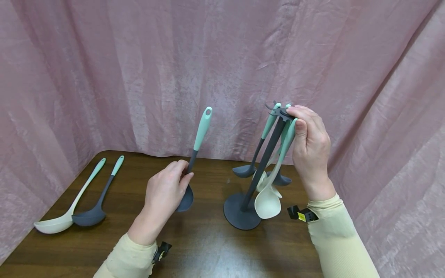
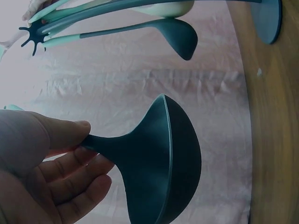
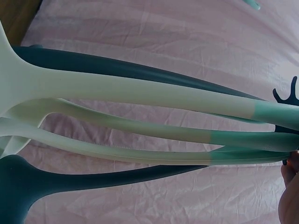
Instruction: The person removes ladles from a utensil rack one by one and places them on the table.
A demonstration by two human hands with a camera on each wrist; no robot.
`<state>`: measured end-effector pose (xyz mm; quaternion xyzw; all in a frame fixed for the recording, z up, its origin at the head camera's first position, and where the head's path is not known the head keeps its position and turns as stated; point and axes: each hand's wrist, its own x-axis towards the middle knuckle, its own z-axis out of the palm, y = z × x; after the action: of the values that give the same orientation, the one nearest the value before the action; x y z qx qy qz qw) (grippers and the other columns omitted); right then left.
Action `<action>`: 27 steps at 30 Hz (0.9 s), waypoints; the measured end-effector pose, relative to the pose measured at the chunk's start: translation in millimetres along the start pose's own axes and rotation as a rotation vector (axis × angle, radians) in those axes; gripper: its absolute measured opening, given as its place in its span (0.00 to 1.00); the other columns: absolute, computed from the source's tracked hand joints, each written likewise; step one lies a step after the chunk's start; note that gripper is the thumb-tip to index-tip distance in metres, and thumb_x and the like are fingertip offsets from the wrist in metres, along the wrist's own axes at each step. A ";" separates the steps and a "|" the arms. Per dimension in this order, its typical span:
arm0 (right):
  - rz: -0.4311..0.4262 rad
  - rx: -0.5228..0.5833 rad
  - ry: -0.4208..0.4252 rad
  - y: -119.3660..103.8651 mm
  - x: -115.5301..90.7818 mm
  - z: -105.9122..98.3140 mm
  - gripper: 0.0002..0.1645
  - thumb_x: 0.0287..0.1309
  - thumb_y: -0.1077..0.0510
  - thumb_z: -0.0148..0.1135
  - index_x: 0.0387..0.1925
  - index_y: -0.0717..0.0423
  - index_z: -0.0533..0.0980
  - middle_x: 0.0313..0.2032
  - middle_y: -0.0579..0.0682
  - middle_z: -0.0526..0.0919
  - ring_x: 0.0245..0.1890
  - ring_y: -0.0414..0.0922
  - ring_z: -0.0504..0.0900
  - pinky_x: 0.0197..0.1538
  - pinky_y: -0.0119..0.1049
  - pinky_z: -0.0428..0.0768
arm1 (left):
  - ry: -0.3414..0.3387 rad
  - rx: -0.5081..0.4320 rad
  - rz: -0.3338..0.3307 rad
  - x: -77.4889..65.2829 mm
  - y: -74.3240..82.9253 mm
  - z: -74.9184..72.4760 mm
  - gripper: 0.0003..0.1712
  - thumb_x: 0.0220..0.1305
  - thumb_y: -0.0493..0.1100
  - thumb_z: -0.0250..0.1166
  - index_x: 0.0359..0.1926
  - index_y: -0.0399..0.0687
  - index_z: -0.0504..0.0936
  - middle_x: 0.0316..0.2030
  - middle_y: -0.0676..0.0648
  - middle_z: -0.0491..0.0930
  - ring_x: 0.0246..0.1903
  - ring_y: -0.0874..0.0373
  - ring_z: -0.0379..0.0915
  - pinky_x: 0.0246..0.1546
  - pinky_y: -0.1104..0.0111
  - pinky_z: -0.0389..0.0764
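In the head view my left hand (image 1: 163,189) pinches a dark grey ladle (image 1: 201,133) by its neck, mint handle pointing up. The left wrist view shows its bowl (image 2: 149,158) off the table. My right hand (image 1: 313,150) grips the top of a dark utensil stand (image 1: 265,162), fingers over the hooked head and thumb beside a mint handle. A cream ladle (image 1: 267,202) hangs at the front. Dark ladles (image 1: 244,171) and other cream utensils hang around the pole. The right wrist view shows several cream and dark stems (image 3: 140,95); only a bit of the hand shows there.
On the left of the wooden table (image 1: 215,251) lie a cream ladle (image 1: 55,224) and a dark grey ladle (image 1: 89,217), side by side with handles pointing away. Pink curtains (image 1: 222,69) hang behind the table and on both sides.
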<state>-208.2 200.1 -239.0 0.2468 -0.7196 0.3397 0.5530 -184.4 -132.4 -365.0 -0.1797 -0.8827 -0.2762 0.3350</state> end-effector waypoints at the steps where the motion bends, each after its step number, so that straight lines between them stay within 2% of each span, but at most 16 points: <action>1: -0.001 -0.001 0.000 -0.1 0.2 0.1 0.36 0.84 0.37 0.51 0.55 0.65 0.88 0.54 0.60 0.90 0.62 0.63 0.84 0.72 0.45 0.75 | -0.003 0.003 -0.004 -0.4 -1.5 -0.9 0.13 0.65 0.37 0.82 0.42 0.46 0.84 0.33 0.50 0.83 0.24 0.52 0.79 0.20 0.57 0.76; 15: 0.001 0.000 0.003 -1.5 -0.4 0.2 0.35 0.84 0.37 0.52 0.55 0.65 0.88 0.55 0.60 0.90 0.63 0.60 0.84 0.72 0.45 0.76 | -0.069 0.038 -0.055 -0.6 -19.6 -12.7 0.11 0.68 0.37 0.80 0.42 0.46 0.83 0.32 0.49 0.82 0.22 0.53 0.74 0.20 0.57 0.74; 27: -0.004 0.008 0.007 -6.9 1.6 0.5 0.36 0.85 0.38 0.51 0.54 0.67 0.87 0.54 0.63 0.89 0.62 0.60 0.84 0.72 0.45 0.76 | -0.134 0.060 -0.123 2.8 -38.4 -16.6 0.09 0.72 0.39 0.77 0.45 0.44 0.84 0.34 0.48 0.84 0.25 0.51 0.78 0.21 0.56 0.75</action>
<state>-203.9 195.3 -236.0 0.2492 -0.7158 0.3422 0.5554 -197.5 -172.2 -366.8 -0.1329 -0.9203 -0.2572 0.2629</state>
